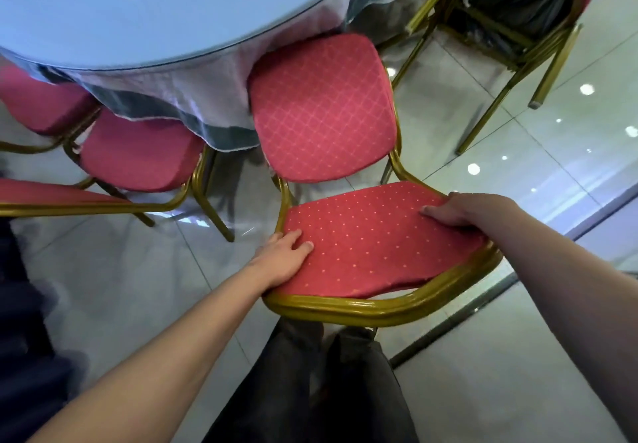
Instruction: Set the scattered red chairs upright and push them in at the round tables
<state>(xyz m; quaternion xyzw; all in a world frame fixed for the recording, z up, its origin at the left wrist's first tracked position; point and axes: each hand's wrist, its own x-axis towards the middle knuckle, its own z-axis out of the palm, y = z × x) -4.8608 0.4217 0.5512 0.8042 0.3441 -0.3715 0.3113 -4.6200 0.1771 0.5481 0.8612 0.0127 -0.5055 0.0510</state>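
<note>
A red chair [324, 108] with a gold frame stands upright in front of me, its seat reaching the cloth of the round table [103, 11]. I hold the top of its dotted backrest [373, 242] from behind. My left hand [283, 256] grips the backrest's left side, thumb on the padding. My right hand [455, 209] grips its right side, fingers curled over the edge. Two more red chairs [138, 152] stand upright at the table on the left. At the far right another chair [518, 11] lies tipped over with its gold legs sticking out.
A glass top and a pale, draped cloth cover the table. The backrest of one more chair [51, 197] juts in at the left edge. A dark figure or object [20, 322] stands at the lower left. The floor is glossy tile with a dark strip [483, 311] at the right.
</note>
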